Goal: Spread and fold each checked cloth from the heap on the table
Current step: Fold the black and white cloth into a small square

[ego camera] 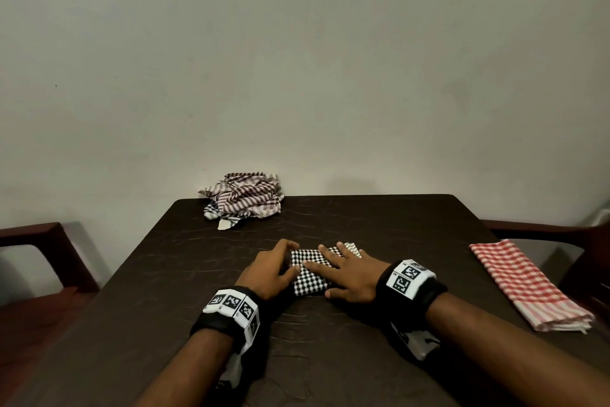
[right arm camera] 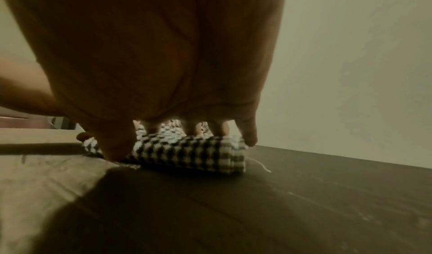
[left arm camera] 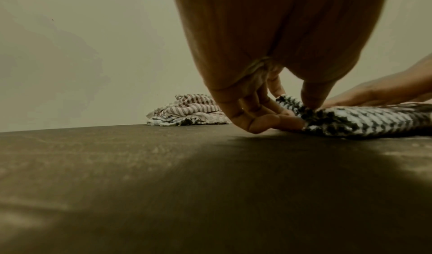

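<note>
A black-and-white checked cloth [ego camera: 310, 271], folded into a small thick packet, is seen just below the middle of the head view, lying on the dark brown table [ego camera: 165, 274]. Its left edge is pinched by the left hand [ego camera: 270, 271] — thumb on top, curled fingers tucked against and under the fold, as the left wrist view shows. The right hand [ego camera: 350, 278] is laid flat on the packet's right part, fingers straight and spread, pressing down. The heap of checked cloths [ego camera: 244, 198] is seen above the hands at the table's far edge, well apart from them. At the right edge of the frame a folded red-and-white checked cloth [ego camera: 528, 284] lies — clear of both hands.
</note>
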